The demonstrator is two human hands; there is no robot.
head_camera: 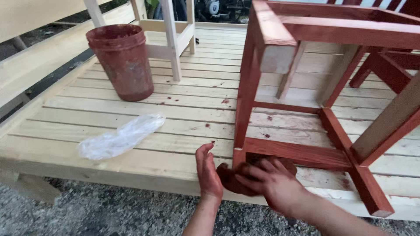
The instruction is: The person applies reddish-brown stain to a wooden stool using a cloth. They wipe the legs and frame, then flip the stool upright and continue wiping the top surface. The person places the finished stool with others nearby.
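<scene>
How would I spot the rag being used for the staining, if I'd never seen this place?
Start at the pale slatted wooden platform and find the red-stained stool frame lying on it. At its near bottom leg, the right hand presses a dark reddish-brown rag against the wood, beside the left hand. Unlike the clear crumpled plastic bag nearby, it is dark and stain-soaked.

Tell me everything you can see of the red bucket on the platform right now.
The bucket is a round, tapered tub, seemingly plastic, smeared all over with dark red-brown stain. It stands upright and open, with a ridged band under the rim; what it holds cannot be seen. It sits far left on the pale slatted platform, before an unstained wooden frame, with red drips on the boards nearby. Nothing touches it, and both hands are far from it.
</scene>
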